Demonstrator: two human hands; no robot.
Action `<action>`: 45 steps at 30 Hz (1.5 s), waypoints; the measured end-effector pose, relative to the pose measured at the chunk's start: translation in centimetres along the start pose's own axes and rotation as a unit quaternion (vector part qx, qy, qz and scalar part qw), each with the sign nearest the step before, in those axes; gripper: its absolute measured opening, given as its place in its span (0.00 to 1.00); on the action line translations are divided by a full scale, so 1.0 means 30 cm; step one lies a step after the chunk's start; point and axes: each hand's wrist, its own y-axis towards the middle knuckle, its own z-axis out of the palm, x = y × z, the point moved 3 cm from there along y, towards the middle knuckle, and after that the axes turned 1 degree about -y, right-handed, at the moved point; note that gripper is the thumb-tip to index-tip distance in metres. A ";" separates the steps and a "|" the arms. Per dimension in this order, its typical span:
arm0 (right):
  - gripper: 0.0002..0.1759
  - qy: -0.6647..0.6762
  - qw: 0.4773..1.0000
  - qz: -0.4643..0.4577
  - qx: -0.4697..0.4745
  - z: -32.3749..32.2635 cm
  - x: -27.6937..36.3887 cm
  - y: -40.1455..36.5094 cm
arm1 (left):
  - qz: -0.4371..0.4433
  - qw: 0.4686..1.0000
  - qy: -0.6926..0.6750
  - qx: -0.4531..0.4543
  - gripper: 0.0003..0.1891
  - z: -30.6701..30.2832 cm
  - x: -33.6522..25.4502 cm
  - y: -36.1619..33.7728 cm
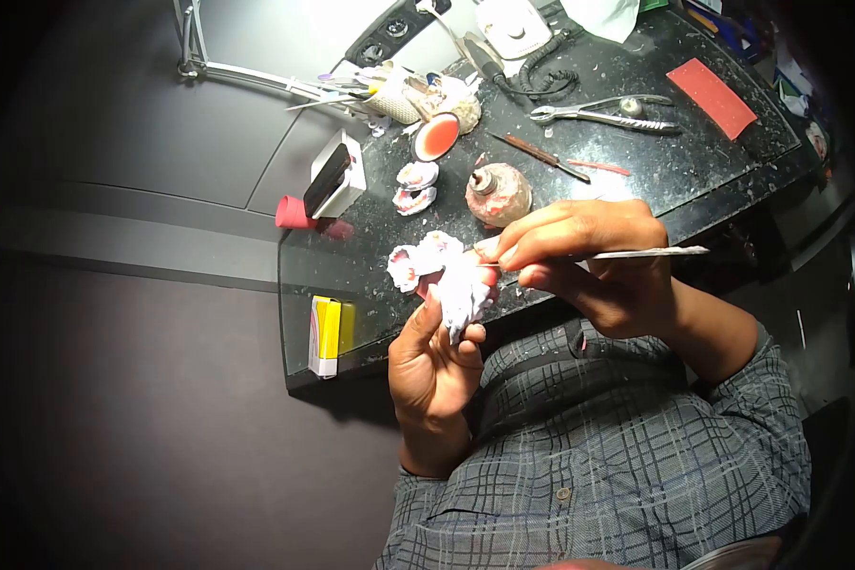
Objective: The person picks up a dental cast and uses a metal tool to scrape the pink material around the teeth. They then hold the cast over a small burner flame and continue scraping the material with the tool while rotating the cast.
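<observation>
My left hand [435,375] is closed on a white plaster dental model [463,299], with a patch of red on its right side, above the table's front edge. Between the fingers of my right hand [589,252] is a thin carving tool [651,254], its tip at the top right of the model. Just behind the held model lie white and pink dental pieces [426,256]. A round, pink-stained burner bottle [499,195] stands beyond my right fingers. Another pair of pink and white dental models [415,187] is farther back.
On the black table [361,285] are a yellow and white box [325,335], a white box with a black top [337,176], a red-filled dish [437,138], a tool holder [392,103], metal pliers [603,113], a brown-handled knife [540,155] and a red wax sheet [712,98].
</observation>
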 end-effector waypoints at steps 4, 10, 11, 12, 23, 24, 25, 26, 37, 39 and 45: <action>0.09 0.003 1.000 0.020 0.003 0.019 0.012 -0.002 | 0.004 1.000 0.006 0.015 0.21 0.015 0.004 -0.015; 0.09 -0.021 0.999 -0.013 0.023 0.034 0.026 0.004 | 0.035 0.999 0.022 -0.014 0.21 0.016 0.004 -0.038; 0.09 -0.021 0.999 -0.013 0.025 0.036 0.028 0.003 | 0.041 0.999 0.024 -0.016 0.21 0.015 0.003 -0.041; 0.09 -0.017 0.999 -0.014 0.024 0.038 0.028 0.002 | 0.041 0.999 0.023 -0.016 0.21 0.014 0.002 -0.043; 0.07 0.016 1.000 0.009 0.024 0.032 0.041 0.000 | 0.065 0.993 0.082 -0.054 0.21 0.029 0.012 -0.050; 0.07 0.011 1.000 0.015 0.025 0.032 0.038 0.001 | 0.064 0.993 0.083 -0.054 0.21 0.029 0.013 -0.049; 0.06 0.006 0.999 0.021 0.026 0.031 0.035 0.002 | 0.064 0.993 0.083 -0.051 0.20 0.028 0.012 -0.046; 0.06 0.006 0.999 0.020 0.025 0.027 0.035 0.003 | 0.064 0.993 0.084 -0.049 0.20 0.028 0.011 -0.044; 0.07 0.021 0.998 0.010 0.053 0.022 0.027 -0.003 | 0.054 0.997 0.036 -0.051 0.21 0.028 0.018 -0.048; 0.07 0.026 0.998 -0.004 0.059 0.024 0.021 -0.006 | 0.056 0.997 0.033 -0.051 0.21 0.020 0.014 -0.050; 0.05 0.034 0.997 0.033 0.059 -0.025 0.014 0.010 | 0.020 0.988 0.156 0.005 0.25 -0.016 -0.004 -0.015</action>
